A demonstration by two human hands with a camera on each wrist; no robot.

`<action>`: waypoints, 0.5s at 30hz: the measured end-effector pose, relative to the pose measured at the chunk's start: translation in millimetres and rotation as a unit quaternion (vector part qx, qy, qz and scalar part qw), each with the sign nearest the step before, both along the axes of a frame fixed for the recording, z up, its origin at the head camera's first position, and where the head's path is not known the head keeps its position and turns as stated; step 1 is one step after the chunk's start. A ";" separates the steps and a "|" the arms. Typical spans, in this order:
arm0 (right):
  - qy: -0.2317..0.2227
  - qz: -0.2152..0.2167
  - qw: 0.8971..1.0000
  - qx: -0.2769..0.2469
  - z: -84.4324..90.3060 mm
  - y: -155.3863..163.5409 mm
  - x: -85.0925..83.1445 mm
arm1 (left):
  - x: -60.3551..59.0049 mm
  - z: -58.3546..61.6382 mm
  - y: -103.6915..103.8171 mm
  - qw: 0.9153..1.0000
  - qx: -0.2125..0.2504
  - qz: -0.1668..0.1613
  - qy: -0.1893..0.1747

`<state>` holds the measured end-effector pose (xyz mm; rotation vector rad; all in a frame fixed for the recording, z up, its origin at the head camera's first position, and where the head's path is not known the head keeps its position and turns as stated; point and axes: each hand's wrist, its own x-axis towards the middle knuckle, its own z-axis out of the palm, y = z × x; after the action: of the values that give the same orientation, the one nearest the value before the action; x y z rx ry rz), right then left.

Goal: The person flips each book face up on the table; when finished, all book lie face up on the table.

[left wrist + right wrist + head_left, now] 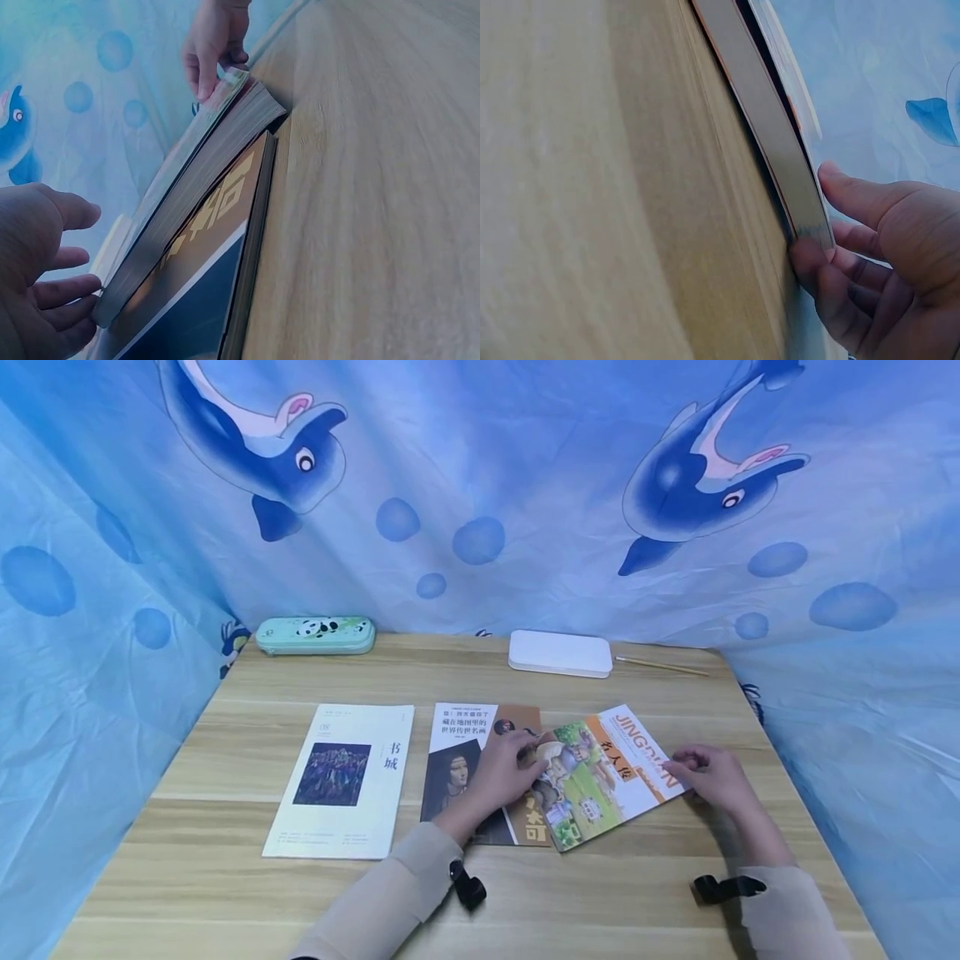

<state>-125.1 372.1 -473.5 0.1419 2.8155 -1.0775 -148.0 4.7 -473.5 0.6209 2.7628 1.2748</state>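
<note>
A colourful book with an orange band lies slanted, its left part over a white and brown book with a painted portrait. My right hand grips its right edge; in the right wrist view, the thumb is above and the fingers are under the thick page block. At the upper left corner is my left hand. In the left wrist view, its loosely bent fingers touch the colourful book's end, while the thumb stays apart from it. A narrow dark gap shows below the top cover.
To the left lies a white book with a dark picture. Along the back of the wooden table are a green panda pencil case, a white flat case and a pencil. Blue dolphin-printed curtains enclose the table.
</note>
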 end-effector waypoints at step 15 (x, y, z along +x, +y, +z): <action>0.036 -0.010 0.999 0.023 -3.5 -2.5 -11.9 | 15.0 -1.0 0.5 0.998 -0.009 -0.067 -0.002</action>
<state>-137.0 369.6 -476.9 0.1395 2.9093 -1.0435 -133.0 5.2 -474.5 0.7862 2.6745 1.2201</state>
